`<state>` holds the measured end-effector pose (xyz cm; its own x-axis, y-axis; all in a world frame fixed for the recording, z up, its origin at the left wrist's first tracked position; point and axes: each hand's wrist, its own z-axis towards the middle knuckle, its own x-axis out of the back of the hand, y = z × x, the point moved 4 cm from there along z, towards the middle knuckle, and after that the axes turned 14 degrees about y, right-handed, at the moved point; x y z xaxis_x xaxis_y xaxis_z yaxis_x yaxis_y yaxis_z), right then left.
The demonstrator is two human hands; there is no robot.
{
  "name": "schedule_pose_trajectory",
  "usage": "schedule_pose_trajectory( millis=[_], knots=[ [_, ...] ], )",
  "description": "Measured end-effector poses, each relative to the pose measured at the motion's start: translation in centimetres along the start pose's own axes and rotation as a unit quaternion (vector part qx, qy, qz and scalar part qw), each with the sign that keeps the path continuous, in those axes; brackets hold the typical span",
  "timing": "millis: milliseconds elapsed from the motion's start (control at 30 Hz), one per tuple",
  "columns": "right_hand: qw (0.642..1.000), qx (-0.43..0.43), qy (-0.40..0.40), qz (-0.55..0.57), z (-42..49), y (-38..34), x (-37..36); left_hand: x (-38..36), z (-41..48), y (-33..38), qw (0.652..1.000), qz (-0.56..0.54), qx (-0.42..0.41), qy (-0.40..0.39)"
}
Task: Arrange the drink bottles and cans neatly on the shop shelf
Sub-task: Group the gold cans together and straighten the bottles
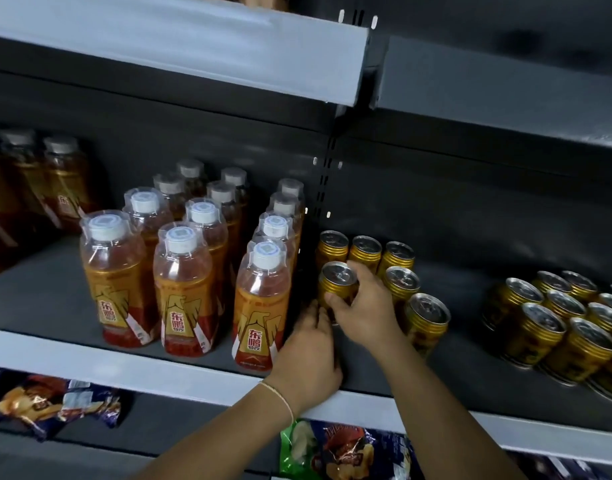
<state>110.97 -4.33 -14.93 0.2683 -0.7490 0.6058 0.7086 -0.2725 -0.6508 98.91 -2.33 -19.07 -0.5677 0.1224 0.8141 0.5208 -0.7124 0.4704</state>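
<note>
On shelf, gold can: right hand grips it, fingers curled round.
Left hand: at 7 o'clock of can, fingers straight, holding nothing.

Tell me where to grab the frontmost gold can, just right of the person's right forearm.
Take the frontmost gold can by its round side wall, about mid-height, coming from the front-right. It stands upright, lid up. Bare shelf lies in front and to its right, while another can sits close behind it and the right hand, gripping a third can, is on its left.
</note>
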Motion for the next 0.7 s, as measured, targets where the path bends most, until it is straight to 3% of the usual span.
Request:
schedule_pose_trajectory(
  millis=[267, 700],
  knots=[
    [0.994, -0.063, 0.036, 0.075, 1.4, 0.8, -2.3, -0.6, 0.4, -0.3, 0.999, 0.018, 0.024, -0.027],
    [0.989, -0.038, 0.061, 0.132, 2.1, 2.4, -3.8, -0.2, 1.0, 0.5, 0.999, -0.011, 0.030, 0.018]
  ],
)
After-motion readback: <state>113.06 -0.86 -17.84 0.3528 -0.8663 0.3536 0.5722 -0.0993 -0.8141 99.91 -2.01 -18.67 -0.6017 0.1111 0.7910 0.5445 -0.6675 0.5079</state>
